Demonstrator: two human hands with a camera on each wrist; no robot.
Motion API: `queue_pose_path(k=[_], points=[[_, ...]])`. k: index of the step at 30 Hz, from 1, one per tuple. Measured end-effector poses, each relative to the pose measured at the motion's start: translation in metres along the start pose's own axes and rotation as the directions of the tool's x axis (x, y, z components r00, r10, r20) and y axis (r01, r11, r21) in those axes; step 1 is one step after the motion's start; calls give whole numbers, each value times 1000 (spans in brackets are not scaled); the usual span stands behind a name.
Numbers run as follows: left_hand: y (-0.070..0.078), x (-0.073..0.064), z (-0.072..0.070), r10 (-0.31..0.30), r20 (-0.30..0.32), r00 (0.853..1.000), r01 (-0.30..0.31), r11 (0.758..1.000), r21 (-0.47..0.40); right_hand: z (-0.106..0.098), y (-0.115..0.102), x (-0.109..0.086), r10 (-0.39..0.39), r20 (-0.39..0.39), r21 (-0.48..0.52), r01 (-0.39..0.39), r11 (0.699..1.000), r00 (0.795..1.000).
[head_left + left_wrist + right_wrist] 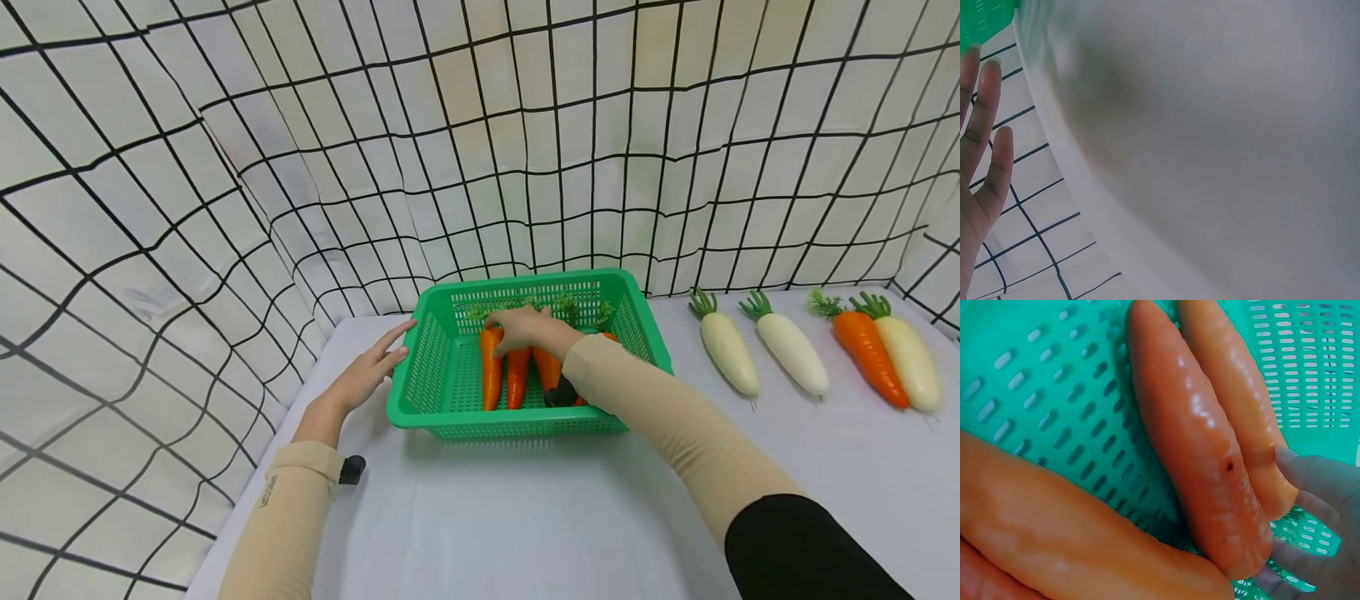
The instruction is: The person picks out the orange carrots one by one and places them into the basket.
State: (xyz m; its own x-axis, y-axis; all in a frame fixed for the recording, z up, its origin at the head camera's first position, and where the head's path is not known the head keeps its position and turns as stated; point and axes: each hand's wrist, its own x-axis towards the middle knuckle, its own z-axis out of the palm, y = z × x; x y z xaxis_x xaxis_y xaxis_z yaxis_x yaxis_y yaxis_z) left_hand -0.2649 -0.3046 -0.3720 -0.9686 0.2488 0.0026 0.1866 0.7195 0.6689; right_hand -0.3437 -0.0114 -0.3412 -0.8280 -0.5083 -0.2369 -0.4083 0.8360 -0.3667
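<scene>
A green slotted basket [450, 419] holds several orange carrots with leafy green tops. My right hand [528, 327] reaches down inside it and grips the leafy end of the leftmost carrot [491, 375]. In the right wrist view the thumb [1291, 464] presses the side of that carrot [1235, 381], while the other fingers go partly hidden behind it. Beside it lie a second carrot [517, 379] and a third [547, 371]; the right forearm covers others. My left hand [360, 379], fingers extended, has its fingertips at the basket's left rim.
To the right on the white table [510, 517] lie a pale radish [729, 354], a whiter radish [792, 354], and another carrot [870, 354] against a third radish [909, 358]. Black netting [555, 154] over white sheeting rises behind and at the left.
</scene>
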Motion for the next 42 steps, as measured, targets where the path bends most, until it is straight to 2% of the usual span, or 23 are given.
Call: queue_pose_path(k=[5, 14, 19, 25, 29, 34, 37, 42], points=[[1, 0, 2, 8, -4, 1000, -7, 1000, 11, 2, 1, -1, 1, 9, -30, -1, 1000, 1000], [2, 1, 5, 8, -1, 1000, -8, 1000, 8, -1, 3, -4, 9, -7, -9, -9, 1000, 1000], [0, 0, 5, 6, -1, 1000, -6, 1000, 2, -8, 0, -11, -37, -18, 25, 37, 999, 999], [1, -1, 3, 20, -4, 1000, -20, 1000, 4, -27, -3, -24, -118, -21, 94, 119, 988, 993], [2, -2, 1, 28, 0, 1000, -28, 1000, 2, -39, -1, -37, -172, -51, 164, 178, 970, 984], [2, -2, 1, 26, 0, 1000, -26, 1000, 13, -51, 7, -58, -242, -88, 274, 257, 927, 966], [1, -1, 1, 17, 1, 1000, -17, 1000, 12, -59, 17, -71, -279, -129, 290, 306, 907, 951], [1, 0, 0, 13, 7, 1000, -13, 1000, 15, -71, 35, -96, -289, -219, 326, 349, 878, 932]])
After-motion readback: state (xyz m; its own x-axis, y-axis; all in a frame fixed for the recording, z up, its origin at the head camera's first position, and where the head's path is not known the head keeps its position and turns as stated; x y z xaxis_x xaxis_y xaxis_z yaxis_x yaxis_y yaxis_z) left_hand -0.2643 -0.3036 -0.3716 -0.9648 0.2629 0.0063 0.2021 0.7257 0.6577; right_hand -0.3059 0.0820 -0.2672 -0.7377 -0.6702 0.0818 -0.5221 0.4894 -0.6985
